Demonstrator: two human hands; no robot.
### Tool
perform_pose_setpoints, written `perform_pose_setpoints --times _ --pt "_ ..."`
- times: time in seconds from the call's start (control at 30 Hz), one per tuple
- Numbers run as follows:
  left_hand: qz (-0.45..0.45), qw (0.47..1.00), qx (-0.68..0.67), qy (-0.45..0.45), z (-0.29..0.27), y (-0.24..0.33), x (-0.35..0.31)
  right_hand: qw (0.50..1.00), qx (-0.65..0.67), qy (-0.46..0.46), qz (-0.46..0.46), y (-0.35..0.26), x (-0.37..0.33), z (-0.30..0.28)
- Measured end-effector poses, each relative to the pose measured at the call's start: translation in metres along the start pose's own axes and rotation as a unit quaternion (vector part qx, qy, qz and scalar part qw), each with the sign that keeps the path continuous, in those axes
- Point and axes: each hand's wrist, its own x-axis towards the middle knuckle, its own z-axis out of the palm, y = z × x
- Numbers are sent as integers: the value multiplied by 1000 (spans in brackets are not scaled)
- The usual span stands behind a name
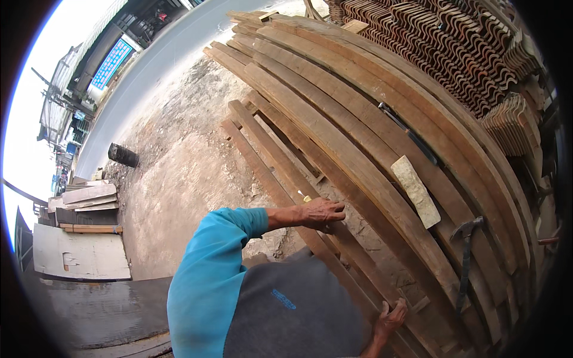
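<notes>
My left hand [322,213] lies across a long narrow wooden beam [271,149], its fingers bent over the top. A small yellowish object with a thin pale tip [307,198] pokes out beside that hand; its kind is unclear, and the hand hides the rest. Lower right, my right hand [391,316] grips the same beam nearer my body, fingers curled over its edge. The beam belongs to a wooden frame, with a parallel rail [253,156] on its left and short crosspieces joining the parts.
Long planks [334,113] are stacked to the right. On them lie a claw hammer [467,256], a dark long-handled tool [412,136] and a pale flat block [416,191]. Roof tiles [430,48] are piled behind. A dark bucket [123,155] and boards [83,250] stand left on dirt ground.
</notes>
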Motion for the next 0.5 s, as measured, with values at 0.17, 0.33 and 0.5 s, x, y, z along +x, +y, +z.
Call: perform_pose_setpoints --times 0.17,0.33,0.5 --pt "-12 1000 -6 23 -5 -9 8 996 -65 -54 -35 -15 38 -32" --pt "-8 997 26 74 25 -26 2 997 -53 -42 -39 -8 27 -25" --pt "-104 991 33 -73 7 -7 6 994 -42 -77 -64 -17 52 -40"
